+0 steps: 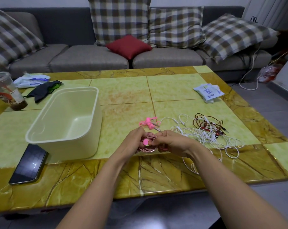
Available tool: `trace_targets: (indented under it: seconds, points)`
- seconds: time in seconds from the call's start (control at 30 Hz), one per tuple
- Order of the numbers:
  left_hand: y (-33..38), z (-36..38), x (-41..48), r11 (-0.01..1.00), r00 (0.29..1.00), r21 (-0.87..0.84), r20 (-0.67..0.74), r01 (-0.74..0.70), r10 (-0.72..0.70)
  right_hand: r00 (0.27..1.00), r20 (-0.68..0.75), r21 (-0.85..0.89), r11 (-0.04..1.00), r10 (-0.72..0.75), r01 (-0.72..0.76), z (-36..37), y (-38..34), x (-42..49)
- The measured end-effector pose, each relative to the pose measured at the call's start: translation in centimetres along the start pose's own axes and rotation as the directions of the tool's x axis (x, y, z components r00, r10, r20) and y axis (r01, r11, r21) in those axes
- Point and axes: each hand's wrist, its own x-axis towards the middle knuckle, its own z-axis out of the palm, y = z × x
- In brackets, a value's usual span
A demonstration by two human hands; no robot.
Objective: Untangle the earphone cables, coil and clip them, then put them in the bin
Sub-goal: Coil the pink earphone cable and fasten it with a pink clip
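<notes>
A coiled pink earphone cable is held above the table's front part between both hands. My left hand grips the coil's left side, and a pink clip shows at its thumb. My right hand pinches the coil's right side. Several loose pink clips lie on the table just beyond the hands. A tangle of white earphone cables lies to the right, with a dark red cable behind it. The cream bin stands to the left, with nothing visible inside.
A phone lies at the bin's near left corner. A plastic cup, a dark cloth and a white bag sit at the far left of the table. A tissue pack lies far right. A sofa stands behind.
</notes>
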Motion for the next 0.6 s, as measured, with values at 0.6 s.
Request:
trace_targets:
  seconds: [0.6]
  points:
    - [-0.3, -0.6, -0.2, 0.999, 0.999, 0.051, 0.05, 0.005, -0.008, 0.997, 0.073, 0.11, 0.994, -0.023, 0.015, -0.9, 0.0, -0.1]
